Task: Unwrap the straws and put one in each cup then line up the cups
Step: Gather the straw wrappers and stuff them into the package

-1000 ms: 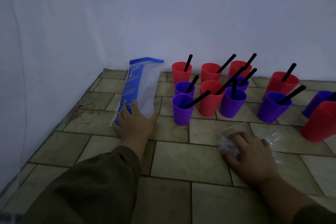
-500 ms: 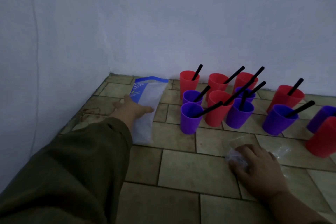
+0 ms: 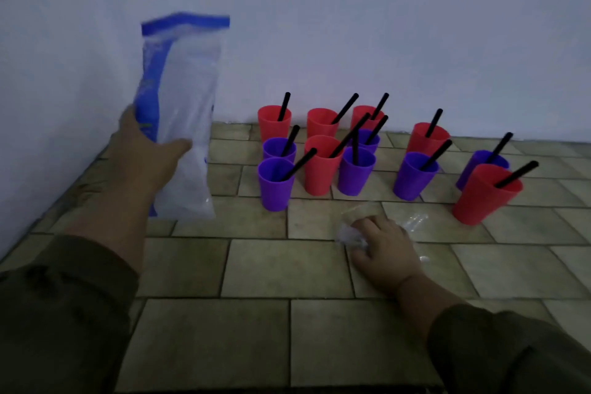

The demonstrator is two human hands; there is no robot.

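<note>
- Twelve cups [image 3: 319, 176] by our count, six red and six purple, stand on the tiled floor [image 3: 256, 269] close to the wall [image 3: 351, 25]. Each seems to carry one of the black straws [image 3: 345, 107]. They sit in a loose cluster, not a row.
- Left hand [image 3: 144, 153]: fingers and thumb clamped round the lower half of a blue-and-clear bag [image 3: 185, 105], held upright and off the floor, left of the cups. The bag is blurred; we cannot tell what is inside or which end is open.
- Right hand [image 3: 383, 249]: low on the floor in front of the cups, fingers curled over a crumpled wad of clear wrappers [image 3: 351, 235]. More clear film lies loose just beside it, on its right.
- Our reading: straws are in, the step in hand is clearing the packaging, and the lining-up is not yet done.
- Doing it well, as we judge it:
- Sweep the loose film into the wad first, pulling toward ourselves and away from the front cups.
- Bring the bag down to the wad, not the wad across the cluster.
- Keep bag and sleeves below and clear of the leaning straws; these cups look light, and a brush on a straw would likely tip one.
- Squeeze the wad tight before lifting, since thin film tends to spring open and drift.
- For the row, we would slide each cup by its base, never by its straw, starting from the far-right red cup [image 3: 483, 198].
</note>
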